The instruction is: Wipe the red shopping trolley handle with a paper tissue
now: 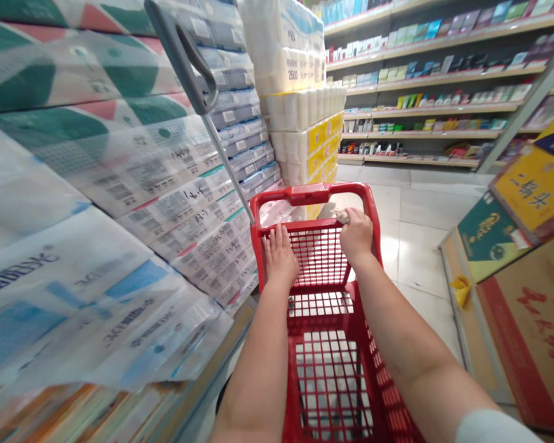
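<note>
A red plastic shopping basket (300, 335) with grid walls stretches from the bottom of the view to its middle, and its long grey pull handle (184, 61) leans up to the left. My left hand (281, 258) lies on the upper left part of the basket's far wall, fingers extended over the rim. At the right of the same rim, my right hand (356, 235) is closed around a small crumpled whitish thing (341, 216), too small to identify. The basket's grid floor shows nothing lying on it.
Wrapped paper packs (148, 166) are stacked high on the left, with white and yellow packs (305, 135) beyond the basket. Shelves of small goods (425, 107) line the back. Cardboard boxes (530, 307) stand at the right beside the tiled floor (420, 264).
</note>
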Demonstrator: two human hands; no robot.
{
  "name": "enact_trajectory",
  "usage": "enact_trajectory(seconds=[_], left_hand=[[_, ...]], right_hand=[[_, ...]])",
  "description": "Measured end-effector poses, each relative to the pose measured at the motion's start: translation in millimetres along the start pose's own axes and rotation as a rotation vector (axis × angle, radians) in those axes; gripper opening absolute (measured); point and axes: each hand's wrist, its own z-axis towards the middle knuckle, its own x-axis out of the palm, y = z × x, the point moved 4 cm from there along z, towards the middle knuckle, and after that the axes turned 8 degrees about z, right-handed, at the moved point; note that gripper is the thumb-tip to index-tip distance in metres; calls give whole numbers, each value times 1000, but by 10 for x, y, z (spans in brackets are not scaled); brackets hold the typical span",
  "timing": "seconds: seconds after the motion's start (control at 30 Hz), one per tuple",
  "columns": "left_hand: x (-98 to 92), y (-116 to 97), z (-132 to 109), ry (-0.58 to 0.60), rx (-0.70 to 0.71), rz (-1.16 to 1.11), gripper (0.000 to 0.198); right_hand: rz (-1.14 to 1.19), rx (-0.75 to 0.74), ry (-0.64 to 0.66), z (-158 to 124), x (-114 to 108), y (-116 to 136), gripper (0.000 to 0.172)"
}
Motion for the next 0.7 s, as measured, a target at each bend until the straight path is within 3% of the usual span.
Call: enact_trajectory(seconds=[0.13,0.3,0.7], left_hand=[[11,5,5,-4,-3,-10,83],[14,5,2,-14,-1,-6,81],[-26,-38,-4,-33,-14,-12,79]], right_hand=[[10,-59,11,12,17,-15,42],[38,32,-87,12,3,-57,46],[-63,-204,186,-244,288,353,47]])
